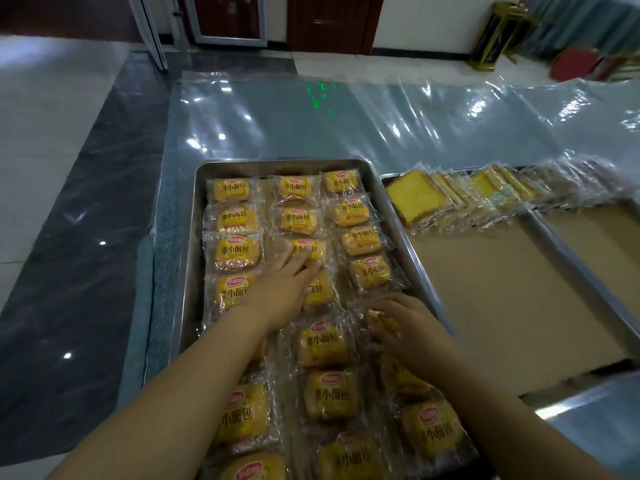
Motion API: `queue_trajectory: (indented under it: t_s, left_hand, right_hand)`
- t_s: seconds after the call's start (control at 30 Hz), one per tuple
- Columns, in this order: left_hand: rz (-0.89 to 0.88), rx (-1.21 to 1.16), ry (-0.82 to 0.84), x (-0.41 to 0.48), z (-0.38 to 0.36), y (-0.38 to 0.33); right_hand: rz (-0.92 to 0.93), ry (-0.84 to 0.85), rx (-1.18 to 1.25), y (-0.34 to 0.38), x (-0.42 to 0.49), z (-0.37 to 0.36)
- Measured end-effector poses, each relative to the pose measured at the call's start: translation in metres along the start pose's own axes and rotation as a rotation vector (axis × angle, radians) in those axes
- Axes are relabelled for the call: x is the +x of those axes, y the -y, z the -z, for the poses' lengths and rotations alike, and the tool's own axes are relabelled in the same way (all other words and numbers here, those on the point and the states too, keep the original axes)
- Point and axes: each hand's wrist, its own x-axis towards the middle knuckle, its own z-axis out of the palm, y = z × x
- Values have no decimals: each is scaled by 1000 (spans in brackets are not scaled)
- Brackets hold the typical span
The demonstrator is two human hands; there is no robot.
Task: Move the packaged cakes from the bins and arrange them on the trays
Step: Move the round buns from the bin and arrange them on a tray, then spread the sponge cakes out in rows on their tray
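A steel tray in front of me holds three columns of packaged yellow cakes in clear wrappers. My left hand lies flat over the middle column, fingers spread on two packs. My right hand rests on the right column with its fingers curled around a crumpled cake pack. To the right, a second tray lined with brown paper carries a row of overlapping sliced cake packs along its far edge. No bins are in view.
A third paper-lined tray sits at the far right. The table is covered with shiny clear plastic sheeting. Glossy floor lies to the left; doors, a gold stand and a red chair stand at the back.
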Motion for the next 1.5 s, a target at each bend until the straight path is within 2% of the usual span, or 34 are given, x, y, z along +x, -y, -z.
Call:
queue_trajectory:
  t_s: [0.1, 0.23, 0.4, 0.53, 0.63, 0.8, 0.97, 1.2, 1.37, 1.5]
  left_hand:
    - [40, 27, 71, 6, 0, -5]
    - [82, 34, 66, 6, 11, -18]
    - [135, -16, -123, 12, 28, -46]
    - [134, -123, -324, 30, 34, -87]
    - [138, -187, -373, 54, 35, -122]
    - [261, -276, -459, 96, 30, -176]
    - [296, -270, -449, 128, 25, -199]
    - [299, -246, -370, 185, 33, -181]
    - [284, -260, -274, 237, 48, -161]
    - [303, -312, -154, 270, 54, -146]
  right_hand:
    - [-2, -12, 7, -7, -4, 4]
    - [4, -56, 35, -22, -4, 17]
    - [37, -147, 131, -54, 4, 47]
    - [58, -201, 116, -100, 18, 80]
    - [41, -162, 101, -142, 35, 103]
    - [46, -128, 71, -199, 66, 128]
    - [-51, -137, 113, -224, 101, 146]
    - [-128, -105, 55, -215, 164, 154]
    - [-167, 13, -102, -209, 185, 148]
    - [-211, 29, -61, -212, 188, 143]
